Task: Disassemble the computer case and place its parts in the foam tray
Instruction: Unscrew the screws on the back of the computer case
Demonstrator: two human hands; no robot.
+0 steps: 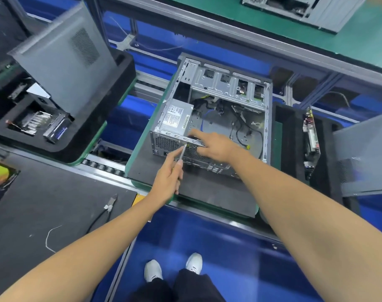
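Your left hand (167,182) pinches the slim silver screwdriver (182,152); keep its tip square in the screw just beyond your fingers while your right hand (212,146), forefinger extended, steadies the open grey metal computer case (209,118) (power supply still inside).

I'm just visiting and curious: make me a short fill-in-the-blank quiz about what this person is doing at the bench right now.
1. The left hand holds a ____ whose tip meets the rear edge of the computer case.
2. The right hand rests on the case beside the grey ____ supply.
3. The case's side panel is ____, so its inside shows.
4. On the dark mat at the left lies a pair of ____.

Missing words: screwdriver; power; off; pliers
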